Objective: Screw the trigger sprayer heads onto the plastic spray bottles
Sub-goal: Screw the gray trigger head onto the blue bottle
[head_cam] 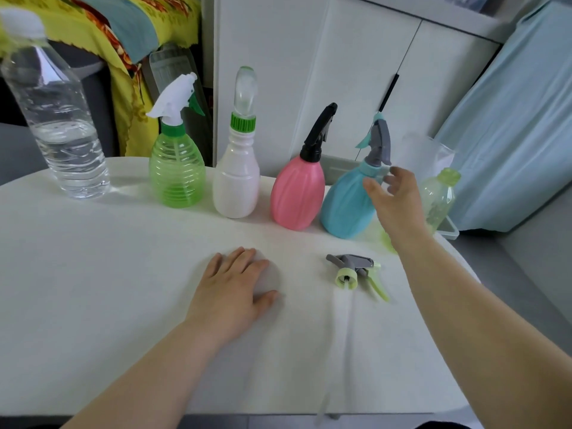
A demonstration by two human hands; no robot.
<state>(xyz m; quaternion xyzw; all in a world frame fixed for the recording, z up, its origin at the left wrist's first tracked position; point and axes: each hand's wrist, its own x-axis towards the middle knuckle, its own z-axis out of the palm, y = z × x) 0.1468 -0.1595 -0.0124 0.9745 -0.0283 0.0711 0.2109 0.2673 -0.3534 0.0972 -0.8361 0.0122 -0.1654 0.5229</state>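
Row on desk [93, 289], left to right. Water bottle [58, 119]: not part of task. Green bottle [177, 171]: sprayer on. White bottle [236, 181]: capped, clear dome. Pink bottle [297, 193]: black sprayer on. Blue bottle [346, 202]: grey sprayer on. Pale green bottle [439, 199] at far right: neck appears bare, partly hidden.

Left hand [235, 292]: flat on desk, grip apart, empty. Loose sprayer [356, 272] lies near it, dip tube toward viewer. Right hand [396, 202]: grip apart, empty, by blue bottle.

Judgement: one head left to fit.
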